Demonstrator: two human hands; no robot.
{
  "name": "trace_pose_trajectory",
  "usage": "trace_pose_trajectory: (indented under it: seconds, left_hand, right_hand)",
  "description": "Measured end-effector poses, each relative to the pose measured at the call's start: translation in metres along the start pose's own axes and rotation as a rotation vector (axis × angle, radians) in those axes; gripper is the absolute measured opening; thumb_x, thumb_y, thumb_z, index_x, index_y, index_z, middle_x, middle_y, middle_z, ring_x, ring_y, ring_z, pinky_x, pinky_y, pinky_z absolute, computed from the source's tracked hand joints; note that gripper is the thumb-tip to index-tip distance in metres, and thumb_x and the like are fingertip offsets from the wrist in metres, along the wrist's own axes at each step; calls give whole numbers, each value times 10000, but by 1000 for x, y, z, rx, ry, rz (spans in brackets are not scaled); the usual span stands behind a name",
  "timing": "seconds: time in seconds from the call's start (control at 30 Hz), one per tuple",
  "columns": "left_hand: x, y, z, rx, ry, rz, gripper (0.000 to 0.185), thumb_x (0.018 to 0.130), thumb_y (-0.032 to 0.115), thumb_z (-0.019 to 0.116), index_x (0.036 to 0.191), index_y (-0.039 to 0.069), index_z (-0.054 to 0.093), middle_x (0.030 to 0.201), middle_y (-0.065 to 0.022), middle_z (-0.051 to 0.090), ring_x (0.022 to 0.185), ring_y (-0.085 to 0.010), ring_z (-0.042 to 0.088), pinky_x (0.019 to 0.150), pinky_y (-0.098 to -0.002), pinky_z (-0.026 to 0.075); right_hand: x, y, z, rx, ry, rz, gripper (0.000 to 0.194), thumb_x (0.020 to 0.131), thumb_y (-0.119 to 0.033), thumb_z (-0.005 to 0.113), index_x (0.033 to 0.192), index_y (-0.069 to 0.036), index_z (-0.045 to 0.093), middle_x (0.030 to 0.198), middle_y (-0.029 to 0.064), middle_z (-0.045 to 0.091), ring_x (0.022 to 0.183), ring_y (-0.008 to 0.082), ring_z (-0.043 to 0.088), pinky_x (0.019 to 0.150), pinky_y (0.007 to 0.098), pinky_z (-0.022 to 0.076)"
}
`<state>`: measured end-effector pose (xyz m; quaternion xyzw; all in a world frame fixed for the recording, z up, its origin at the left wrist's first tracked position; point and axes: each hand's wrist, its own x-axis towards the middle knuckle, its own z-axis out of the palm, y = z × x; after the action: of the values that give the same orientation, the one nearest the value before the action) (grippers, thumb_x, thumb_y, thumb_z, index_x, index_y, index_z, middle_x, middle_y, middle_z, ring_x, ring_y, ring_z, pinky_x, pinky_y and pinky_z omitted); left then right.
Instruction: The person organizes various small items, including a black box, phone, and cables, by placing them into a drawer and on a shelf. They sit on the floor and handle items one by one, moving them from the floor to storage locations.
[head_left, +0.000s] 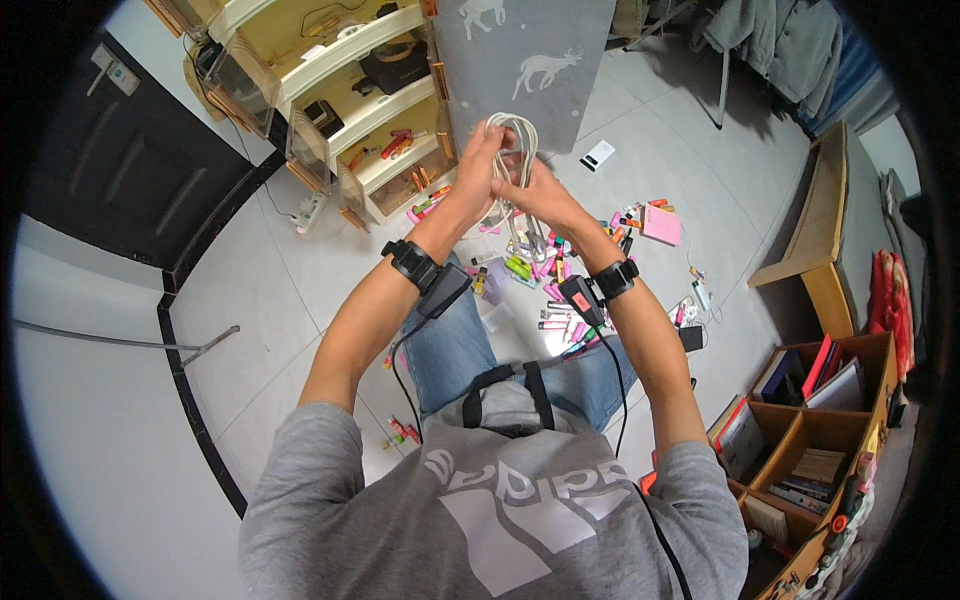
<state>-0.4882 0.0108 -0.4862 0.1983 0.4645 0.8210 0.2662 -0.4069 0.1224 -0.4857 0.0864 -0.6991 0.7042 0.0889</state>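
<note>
A white cable (532, 136), wound into long loops, is held up in front of me between both hands. My left hand (475, 171) grips the coil's left side, thumb near the upper loops. From the lower right, my right hand (547, 198) closes on the same coil, its thumb across the strands. Below the hands a loose end of the cable hangs down. Many small coloured lighters or markers (519, 266) lie scattered on the floor beneath; their exact kind is hard to tell. Among them sits a pink square pad or box (661, 225).
A cream shelf cabinet (382, 112) with its clear doors swung out stands ahead left. Beside it is a grey panel with deer figures (517, 75). A white phone-like device (598, 155) lies on the tiles. At right stands a wooden bookcase (799, 420); a power strip (309, 214) lies left.
</note>
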Motion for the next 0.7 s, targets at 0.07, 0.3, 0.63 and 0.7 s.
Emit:
trace_pose_trajectory:
  seconds: [0.07, 0.3, 0.63, 0.7]
  left_hand:
    - [0, -3, -8, 54, -105, -12, 274, 1066, 365, 419, 1193, 126, 460, 1057, -11, 509, 911, -115, 539, 779, -278, 513]
    - [2, 2, -29, 1196, -54, 204, 803, 889, 556, 654, 1314, 1, 259, 1267, -230, 478, 1142, -301, 527, 1011, -415, 415]
    - [-13, 46, -60, 604, -87, 204, 907, 818, 341, 826, 1415, 83, 195, 1304, -143, 483, 1162, -205, 525, 1014, -346, 425]
    - [-16, 59, -67, 684, -123, 102, 749, 841, 248, 805, 1363, 33, 313, 1297, -136, 470, 1092, -192, 552, 950, -323, 471]
  right_hand:
    - [-2, 4, -3, -58, -27, 140, 543, 895, -189, 712, 1348, 5, 484, 1169, 84, 605, 1034, 148, 565, 910, 311, 473]
    - [19, 32, 5, -164, 34, 208, 217, 916, -48, 529, 1066, 67, 636, 958, 50, 649, 873, 116, 561, 775, 304, 481]
    - [79, 3, 44, 671, -99, 101, 183, 1027, -249, 541, 992, -71, 520, 855, 21, 550, 781, 126, 525, 727, 258, 459]
    - [98, 1, 49, 733, -117, 133, 151, 1028, -224, 532, 1019, -75, 511, 803, 8, 516, 719, 117, 496, 701, 263, 464]
